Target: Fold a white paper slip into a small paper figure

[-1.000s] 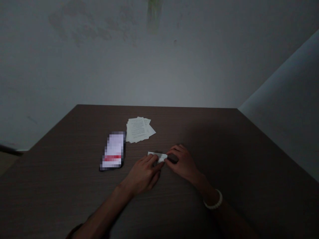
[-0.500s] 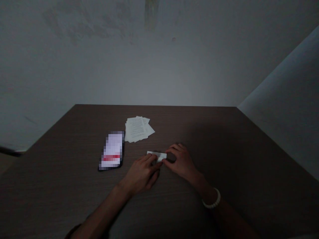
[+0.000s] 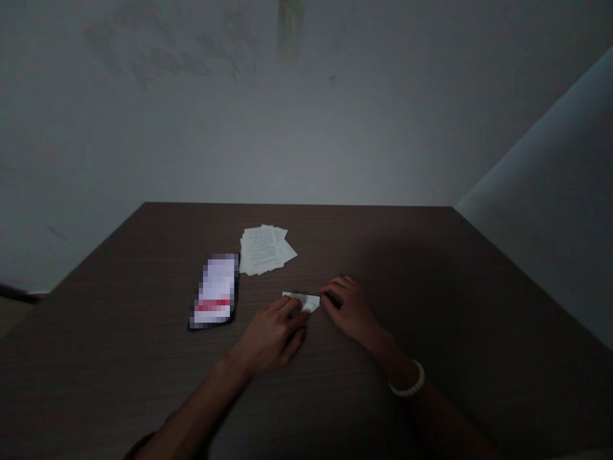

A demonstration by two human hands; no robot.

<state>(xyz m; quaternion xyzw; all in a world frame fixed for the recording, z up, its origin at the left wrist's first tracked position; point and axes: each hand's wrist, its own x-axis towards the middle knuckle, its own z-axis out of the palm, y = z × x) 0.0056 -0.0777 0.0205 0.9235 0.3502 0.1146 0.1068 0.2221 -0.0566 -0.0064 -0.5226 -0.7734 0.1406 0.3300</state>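
Watching from close by, I can see a person working with both bare hands at a dark, wood-grained bench. Near the middle of the bench, a folded strip of white paper lies flat and runs sideways between the two hands. The left hand is spread over the strip's left portion, its fingers lying across the paper and touching it. The right hand is loosely curled, with its fingertips right at the strip's other end. A dark patch sits beneath them, and in this dim light I can't tell whether it is an object or a shadow. The hands are close together but not touching each other, and I can't tell whether either one is actually pinching the paper. A white beaded bracelet circles the right wrist. Farther up the bench, beyond the hands, sits a loose, slightly fanned stack of printed sheets. Just to its left lies a flat rectangular item with a dark edge and a red band, too blurred to identify. Behind the bench rises a grey wall with faint stains.
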